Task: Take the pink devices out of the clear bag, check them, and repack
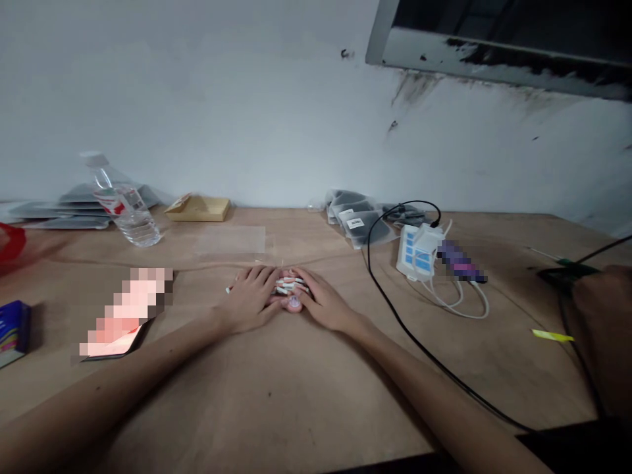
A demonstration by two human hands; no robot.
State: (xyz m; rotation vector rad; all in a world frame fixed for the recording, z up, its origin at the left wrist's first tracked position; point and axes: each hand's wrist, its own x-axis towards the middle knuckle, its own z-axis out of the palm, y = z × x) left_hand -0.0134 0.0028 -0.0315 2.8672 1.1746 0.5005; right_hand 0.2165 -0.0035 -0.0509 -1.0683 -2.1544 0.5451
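Observation:
On the table, my left hand [253, 295] and my right hand [320, 299] are cupped against a small heap of white stick-like pieces [291, 284], with pinkish-orange parts among them. Fingers of the left hand curve over the heap's left side. The right hand closes round the other side, its thumb turned inward. Between the thumbs shows a small round clear piece [295, 301]. One white tip pokes out left of my left hand. Much of the heap is hidden under the fingers, and its exact kind is too small to tell.
Behind lie a clear plastic sheet [232, 239], a cardboard tray [200, 209] and grey bagged packets [360, 220]. Left are a water bottle [126, 207] and a phone [128, 316]. Right are a white power strip [416, 253], a black cable [395, 313] and another person's blurred hand [605, 309].

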